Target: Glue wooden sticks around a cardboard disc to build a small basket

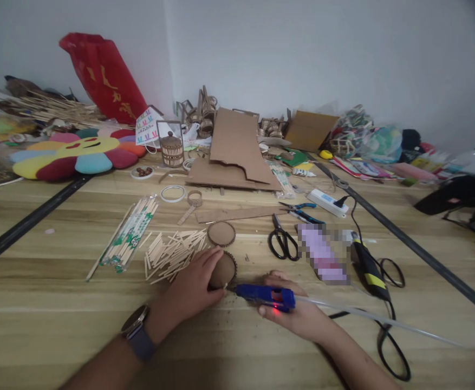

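My left hand (194, 279), with a watch on its wrist, curls over a round cardboard disc (225, 269) with a dark ridged rim, fingers at its far side and thumb at the near edge. Held in my right hand (298, 314) is a blue hot glue gun (264, 296), a red light glowing on it. Its nozzle points left, close to the disc's near edge by my left thumb; whether it touches is too small to tell. A clear glue stick (375, 315) runs out of the gun's back. Just beyond lies a second rimmed disc (221, 234).
Loose short wooden sticks (172, 252) and a bagged stick bundle (129, 233) lie left. Black scissors (281, 241), pliers (302, 210), a power strip (327, 202) and a corded black-yellow tool (369, 265) are right. Cardboard sheets (235, 141) and a small lidded basket (172, 150) stand behind.
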A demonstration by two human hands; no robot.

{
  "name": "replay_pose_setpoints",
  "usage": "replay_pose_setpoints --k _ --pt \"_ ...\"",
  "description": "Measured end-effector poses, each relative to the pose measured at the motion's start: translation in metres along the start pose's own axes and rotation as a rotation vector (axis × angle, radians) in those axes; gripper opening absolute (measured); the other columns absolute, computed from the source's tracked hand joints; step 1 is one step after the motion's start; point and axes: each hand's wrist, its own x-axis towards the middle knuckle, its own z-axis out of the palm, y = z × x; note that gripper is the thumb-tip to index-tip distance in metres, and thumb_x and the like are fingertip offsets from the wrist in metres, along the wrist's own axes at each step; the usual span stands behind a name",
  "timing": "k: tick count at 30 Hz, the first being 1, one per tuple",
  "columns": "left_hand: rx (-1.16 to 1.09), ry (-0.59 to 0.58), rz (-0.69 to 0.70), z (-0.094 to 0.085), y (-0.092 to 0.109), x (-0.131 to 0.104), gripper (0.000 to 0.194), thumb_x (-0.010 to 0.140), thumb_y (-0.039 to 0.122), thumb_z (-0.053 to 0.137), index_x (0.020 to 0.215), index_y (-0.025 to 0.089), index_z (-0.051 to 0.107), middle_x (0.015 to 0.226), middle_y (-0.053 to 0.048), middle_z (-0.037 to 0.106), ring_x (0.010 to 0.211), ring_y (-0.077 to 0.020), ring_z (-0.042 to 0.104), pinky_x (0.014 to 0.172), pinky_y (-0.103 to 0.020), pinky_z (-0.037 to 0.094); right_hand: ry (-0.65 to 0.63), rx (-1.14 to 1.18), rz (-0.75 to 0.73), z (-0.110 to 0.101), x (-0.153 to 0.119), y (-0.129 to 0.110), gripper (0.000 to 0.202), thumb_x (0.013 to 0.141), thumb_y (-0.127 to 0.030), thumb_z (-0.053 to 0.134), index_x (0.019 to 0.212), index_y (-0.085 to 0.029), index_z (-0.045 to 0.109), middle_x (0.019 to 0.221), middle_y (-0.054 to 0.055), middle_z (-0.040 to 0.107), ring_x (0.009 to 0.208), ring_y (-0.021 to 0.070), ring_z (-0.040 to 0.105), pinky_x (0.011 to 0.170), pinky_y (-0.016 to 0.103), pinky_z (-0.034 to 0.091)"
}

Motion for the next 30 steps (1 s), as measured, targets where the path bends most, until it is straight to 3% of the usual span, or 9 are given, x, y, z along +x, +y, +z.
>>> replay_pose_setpoints --k 15,25,30 --pt "0.02 -0.027 -0.02 -0.0024 0.0017 0.0016 0.077 0.075 0.024 0.076 0.143 0.015 0.042 0.149 -0.018 0.049 0.138 -0.0346 0.046 0.115 -0.056 0.039 0.012 -0.004 -0.013 0.0001 0.0009 0.0007 0.04 0.089 -0.058 0.059 0.074 -0.021 0.059 0.074 0.004 0.061 0.076 0.0206 0.057 0.076 0.033 0.05" --pt "-0.016 0.003 -0.001 -0.0006 -0.001 0.0013 0.077 0.076 0.027 0.076 0.145 0.02 0.041 0.149 -0.017 0.05 0.138 -0.0344 0.047 0.114 -0.056 0.04 0.03 -0.003 0.009 0.0016 0.0005 0.0013 0.039 0.088 -0.059 0.059 0.077 -0.022 0.064 0.076 0.006 0.065 0.079 0.0232 0.06 0.075 0.035 0.052" --pt "-0.033 -0.014 -0.006 -0.0039 -0.0012 0.0034 0.078 0.076 0.026 0.077 0.145 0.019 0.041 0.151 -0.018 0.048 0.139 -0.0343 0.046 0.115 -0.056 0.038 0.001 -0.038 -0.038 0.0014 0.0006 0.0026 0.042 0.091 -0.06 0.055 0.076 -0.021 0.064 0.076 0.005 0.065 0.076 0.022 0.061 0.081 0.037 0.05"
